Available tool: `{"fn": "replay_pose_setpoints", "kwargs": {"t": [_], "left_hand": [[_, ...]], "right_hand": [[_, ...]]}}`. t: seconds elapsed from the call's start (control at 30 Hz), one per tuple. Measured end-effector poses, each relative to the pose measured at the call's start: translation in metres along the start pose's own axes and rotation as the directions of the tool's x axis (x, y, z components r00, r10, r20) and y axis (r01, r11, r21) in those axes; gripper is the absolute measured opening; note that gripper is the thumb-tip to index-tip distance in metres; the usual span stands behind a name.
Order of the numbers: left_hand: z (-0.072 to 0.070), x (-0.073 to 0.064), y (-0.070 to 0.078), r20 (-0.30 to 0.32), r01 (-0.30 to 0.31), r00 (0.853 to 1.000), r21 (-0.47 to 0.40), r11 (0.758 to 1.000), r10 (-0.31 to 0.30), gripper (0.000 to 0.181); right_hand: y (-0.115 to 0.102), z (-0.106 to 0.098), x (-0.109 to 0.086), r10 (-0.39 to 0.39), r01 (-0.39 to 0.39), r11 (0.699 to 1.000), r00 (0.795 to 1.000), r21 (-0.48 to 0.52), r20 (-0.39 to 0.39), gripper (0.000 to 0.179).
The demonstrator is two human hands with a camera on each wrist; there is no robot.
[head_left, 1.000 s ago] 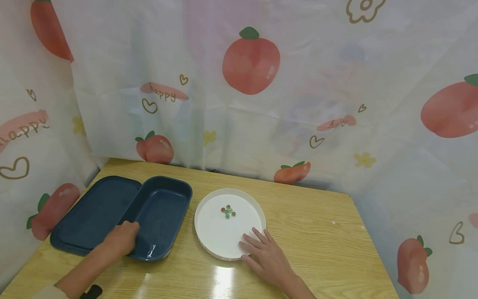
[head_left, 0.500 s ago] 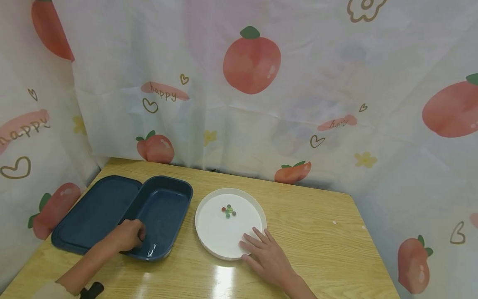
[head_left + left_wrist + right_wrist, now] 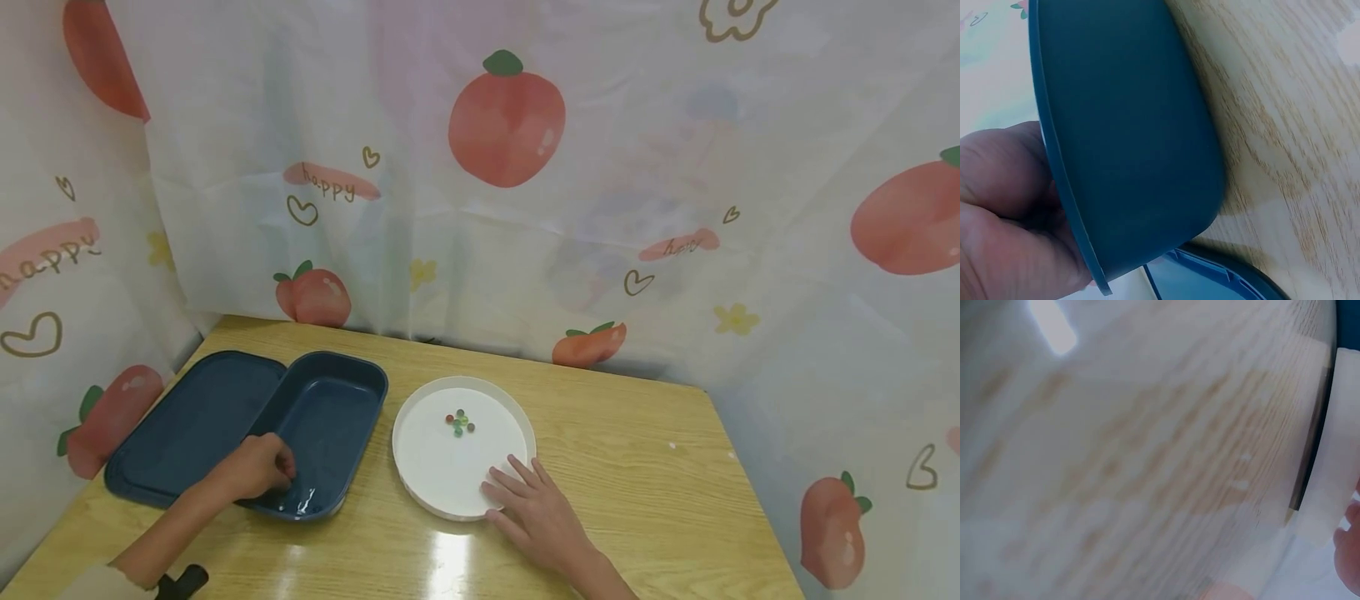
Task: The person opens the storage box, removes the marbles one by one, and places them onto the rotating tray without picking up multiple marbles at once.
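My left hand [image 3: 260, 468] reaches over the near left rim of a dark blue rectangular box [image 3: 330, 425], its fingers curled downward inside. In the left wrist view, the box's outer wall [image 3: 1129, 137] covers much of the view, and the thumb and bent fingers [image 3: 1010, 169] show behind its rim. I cannot tell whether they pinch something, as the fingertips are hidden. My right hand [image 3: 536, 517] rests, fingers spread, on the near right rim of a round white tray [image 3: 435, 475]. Several small coloured glass marbles [image 3: 460, 422] lie grouped on the tray, beyond that hand's fingertips.
A flat dark blue lid [image 3: 187, 425] lies left of the box, its right edge beside or under it. Everything stands on a wood-grain table [image 3: 630, 467]. A fruit-printed curtain [image 3: 450, 233] encloses the back and sides.
My left hand has shifted from the box's left rim inward, a little right, with its fingers curling down inside. The right hand, tray and marbles have stayed in place.
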State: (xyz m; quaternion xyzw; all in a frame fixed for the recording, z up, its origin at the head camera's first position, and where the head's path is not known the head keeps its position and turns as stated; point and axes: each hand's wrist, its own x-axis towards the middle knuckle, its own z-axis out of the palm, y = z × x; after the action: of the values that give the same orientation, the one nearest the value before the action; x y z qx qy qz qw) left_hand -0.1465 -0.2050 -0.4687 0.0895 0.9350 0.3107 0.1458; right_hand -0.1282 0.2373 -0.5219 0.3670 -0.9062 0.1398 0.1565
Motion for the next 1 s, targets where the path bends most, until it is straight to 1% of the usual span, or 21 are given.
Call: {"fn": "replay_pose_setpoints", "kwargs": {"t": [0.07,0.1,0.23,0.3,0.43,0.5,0.57,0.67,0.83,0.93,1.0], "left_hand": [[-0.001,0.001,-0.001,-0.012,-0.011,1.000,-0.006,1.000,0.011,0.012],[-0.002,0.001,0.000,-0.018,-0.025,1.000,-0.011,1.000,0.025,0.011],[-0.008,0.003,0.000,-0.052,-0.104,0.993,-0.028,0.994,0.103,0.006],[-0.011,0.003,0.001,-0.066,-0.134,0.989,-0.045,0.990,0.131,0.009],[-0.017,0.004,0.007,-0.092,-0.159,0.985,-0.125,0.979,0.148,0.014],[-0.019,0.005,0.012,-0.110,-0.161,0.984,-0.173,0.972,0.143,0.015],[-0.020,0.006,0.018,-0.135,-0.180,0.978,-0.193,0.965,0.156,0.017],[-0.020,0.009,0.027,-0.187,-0.210,0.967,-0.197,0.958,0.173,0.019],[-0.018,0.016,0.042,-0.272,-0.268,0.938,-0.184,0.946,0.213,0.019],[-0.015,0.023,0.051,-0.305,-0.310,0.921,-0.193,0.931,0.243,0.017],[-0.012,0.028,0.056,-0.314,-0.335,0.913,-0.211,0.918,0.261,0.017]], "right_hand": [[-0.001,0.000,0.000,0.001,-0.001,1.000,1.000,-0.003,-0.002,0.034],[-0.001,0.000,0.000,-0.001,0.001,1.000,1.000,-0.007,-0.003,0.035],[-0.001,0.001,-0.001,-0.004,0.004,1.000,1.000,-0.006,-0.005,0.034],[-0.001,0.000,-0.001,-0.009,0.009,1.000,1.000,-0.008,-0.007,0.034],[-0.001,0.000,0.000,-0.010,0.010,1.000,1.000,-0.006,-0.004,0.034],[-0.001,-0.001,0.000,-0.003,0.003,1.000,1.000,0.000,0.003,0.035],[-0.001,-0.001,0.000,0.003,-0.003,1.000,1.000,0.006,0.008,0.035],[-0.001,-0.002,0.001,0.007,-0.007,1.000,1.000,0.013,0.011,0.035],[-0.001,-0.001,0.001,0.002,-0.002,1.000,1.000,0.012,0.003,0.035],[-0.001,-0.001,0.001,-0.001,0.002,1.000,1.000,0.011,-0.001,0.034],[-0.001,-0.001,0.001,0.000,0.000,1.000,1.000,0.011,0.005,0.035]]}}
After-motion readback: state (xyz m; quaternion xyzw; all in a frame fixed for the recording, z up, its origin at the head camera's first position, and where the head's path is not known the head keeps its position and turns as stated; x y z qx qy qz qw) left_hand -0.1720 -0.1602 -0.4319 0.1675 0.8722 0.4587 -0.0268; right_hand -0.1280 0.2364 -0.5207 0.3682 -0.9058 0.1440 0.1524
